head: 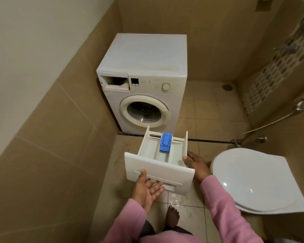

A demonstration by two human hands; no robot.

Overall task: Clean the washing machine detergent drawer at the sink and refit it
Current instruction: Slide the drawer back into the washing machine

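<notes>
Carrying the drawer (pixel 158 170) back end first toward the washing machine (pixel 144 55), both hands on it.

Nearest, the left hand (pixel 148 188) lies palm up under the front panel, fingers straight and thumb on the panel face. The right hand (pixel 197 165) clamps the right side wall, thumb over the top edge. The drawer hangs in mid-air above the wet floor (pixel 174 199), its length running away from the person, the blue insert (pixel 165 142) toward the far end. The empty slot (pixel 115 83) lies well ahead and to the left, so refitting likely needs a leftward shift.
</notes>
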